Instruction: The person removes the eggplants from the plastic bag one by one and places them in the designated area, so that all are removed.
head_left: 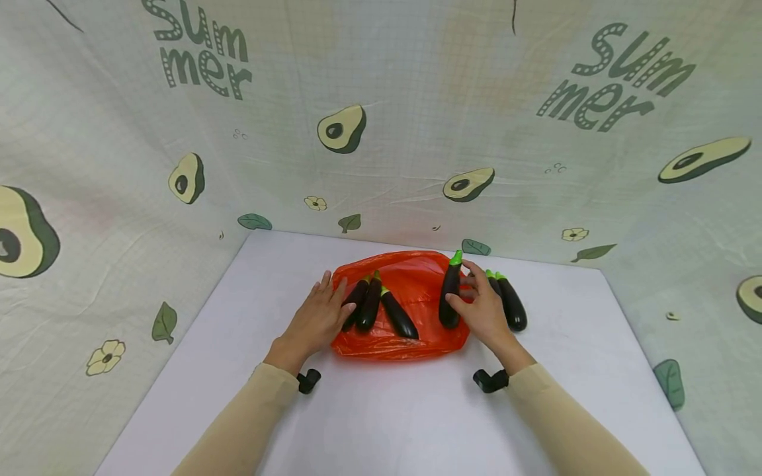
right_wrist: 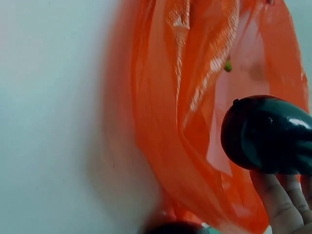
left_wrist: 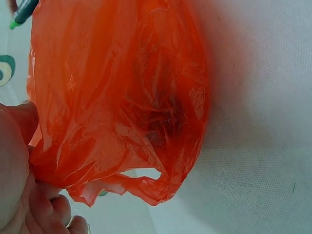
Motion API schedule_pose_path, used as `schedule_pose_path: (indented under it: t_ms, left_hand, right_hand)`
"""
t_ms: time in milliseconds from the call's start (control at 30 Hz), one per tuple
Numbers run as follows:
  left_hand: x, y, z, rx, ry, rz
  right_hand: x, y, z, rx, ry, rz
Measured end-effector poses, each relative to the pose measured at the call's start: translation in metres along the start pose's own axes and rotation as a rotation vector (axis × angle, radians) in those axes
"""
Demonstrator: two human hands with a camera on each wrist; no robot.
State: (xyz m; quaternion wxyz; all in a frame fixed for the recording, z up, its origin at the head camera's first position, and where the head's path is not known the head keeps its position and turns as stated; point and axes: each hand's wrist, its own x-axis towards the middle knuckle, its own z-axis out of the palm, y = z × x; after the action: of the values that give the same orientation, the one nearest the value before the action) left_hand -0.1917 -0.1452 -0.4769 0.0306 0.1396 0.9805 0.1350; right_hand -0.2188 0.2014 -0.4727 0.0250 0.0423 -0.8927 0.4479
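Right hand (head_left: 481,309) clasps an eggplant (head_left: 450,301) on its left, over a red bag (head_left: 417,277); left hand (head_left: 317,317) pinches the bag, three eggplants (head_left: 370,305) beside its thumb.

White table (head_left: 387,423) — red bag (head_left: 393,352), two eggplants (head_left: 512,304)

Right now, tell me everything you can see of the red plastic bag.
The red bag looks like thin, glossy, crinkled plastic, slightly see-through. It lies on the white table, mouth open, with a loop handle showing in the left wrist view. Three dark eggplants lie inside. The left hand grips its left edge; the right hand holds another eggplant over its right side.
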Motion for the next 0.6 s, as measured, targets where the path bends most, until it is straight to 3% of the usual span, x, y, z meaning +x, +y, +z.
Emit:
schedule_pose_path:
  t_ms: [600]
  left_hand:
    - [0.003,-0.001,0.004,-0.007,-0.004,0.007]
  right_hand:
    - [-0.005,0.01,-0.033,-0.039,0.08,-0.006]
